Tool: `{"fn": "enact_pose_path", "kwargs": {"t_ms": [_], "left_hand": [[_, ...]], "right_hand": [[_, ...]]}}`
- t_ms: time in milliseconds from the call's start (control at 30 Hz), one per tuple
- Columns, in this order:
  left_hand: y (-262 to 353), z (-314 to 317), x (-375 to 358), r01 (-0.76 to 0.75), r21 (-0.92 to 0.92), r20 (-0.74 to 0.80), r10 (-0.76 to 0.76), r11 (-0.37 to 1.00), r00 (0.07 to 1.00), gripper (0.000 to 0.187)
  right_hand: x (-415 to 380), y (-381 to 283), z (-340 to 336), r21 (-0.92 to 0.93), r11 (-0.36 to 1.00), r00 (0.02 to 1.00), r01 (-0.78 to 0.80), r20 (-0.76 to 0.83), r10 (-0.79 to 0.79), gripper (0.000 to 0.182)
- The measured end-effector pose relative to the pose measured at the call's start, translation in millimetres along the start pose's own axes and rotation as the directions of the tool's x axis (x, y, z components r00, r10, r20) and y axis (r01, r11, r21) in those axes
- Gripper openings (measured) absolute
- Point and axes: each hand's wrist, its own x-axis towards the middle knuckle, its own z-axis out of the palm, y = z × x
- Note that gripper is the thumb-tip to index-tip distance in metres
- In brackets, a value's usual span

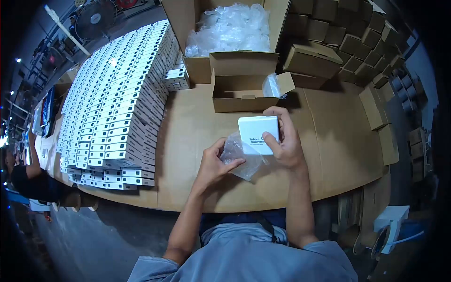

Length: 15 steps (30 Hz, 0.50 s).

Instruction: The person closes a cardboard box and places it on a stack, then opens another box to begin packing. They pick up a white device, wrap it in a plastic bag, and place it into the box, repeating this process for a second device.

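In front of an open carton [235,105], a person's right hand [290,143] grips a white box [256,129] while the left hand [212,163] holds a clear plastic bag [246,168]. Stacked boxes [112,103] stand left of the carton.

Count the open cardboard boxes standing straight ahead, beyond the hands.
2. The small box, lid raised, sits just beyond the right hand; the large box stands behind it, heaped with clear plastic. More may be hidden behind.
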Motion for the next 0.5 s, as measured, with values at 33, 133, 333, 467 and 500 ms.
{"fn": "enact_pose_path", "kwargs": {"t_ms": [33,133,333,467,500], "left_hand": [[1.9,-0.2,-0.3,0.017,-0.008,0.004,-0.017,1.0,1.0,0.055],[5.1,0.3,-0.9,0.051,-0.053,0.005,-0.051,0.997,0.999,0.056],[-2.8,-2.3,-2.2,0.038,-0.161,-0.014,-0.041,0.986,0.999,0.048],[-30.9,-4.8,-1.1,0.097,-0.311,0.0,-0.102,0.945,0.995,0.037],[-33.5,-4.6,0.6,0.121,-0.35,0.005,-0.127,0.929,0.992,0.038]], "right_hand": [[2.7,4.1,2.2,0.031,0.999,1.0,-0.016,-0.012,0.016,0.041],[8.4,11.4,12.0,0.128,0.988,0.997,-0.083,0.013,0.082,0.039],[7.9,18.9,22.5,0.125,0.989,0.997,-0.074,0.024,0.072,0.038],[2.5,21.8,26.9,0.139,0.973,0.982,-0.183,-0.016,0.187,0.038],[1.1,21.6,26.5,0.131,0.962,0.971,-0.238,0.0,0.24,0.039]]}}
